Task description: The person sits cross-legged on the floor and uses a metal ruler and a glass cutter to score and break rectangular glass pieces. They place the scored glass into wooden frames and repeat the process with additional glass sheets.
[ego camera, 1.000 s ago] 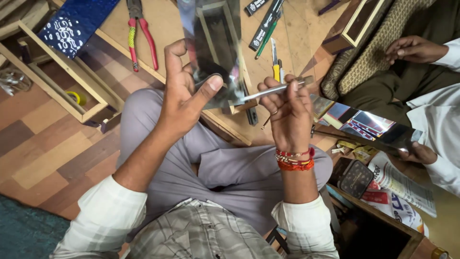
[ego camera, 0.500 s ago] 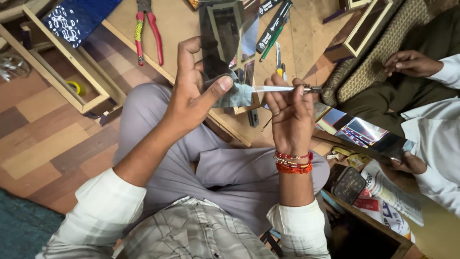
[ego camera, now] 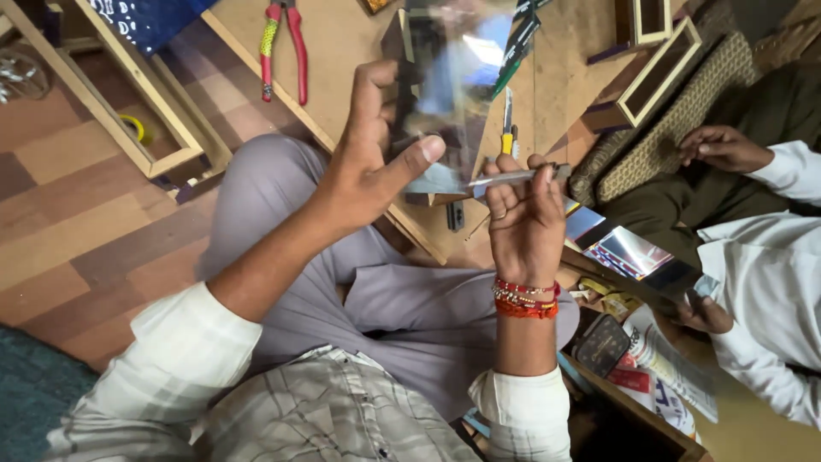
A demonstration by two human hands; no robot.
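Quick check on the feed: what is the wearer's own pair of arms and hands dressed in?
Both arms wear white sleeves rolled back to the forearm. The left hand and its wrist are bare. The right hand has a stack of red, orange and beaded thread bracelets at the wrist. No gloves or rings are visible.

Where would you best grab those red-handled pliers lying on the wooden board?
By the two handles, probably. The red-handled pliers lie flat on the wooden board, handles pointing toward the person and a little spread, one wrapped in yellow-green. Coming from above on the near side, a hand could close round both. Both hands are busy: left hand holds a glass sheet, right hand a metal tool.
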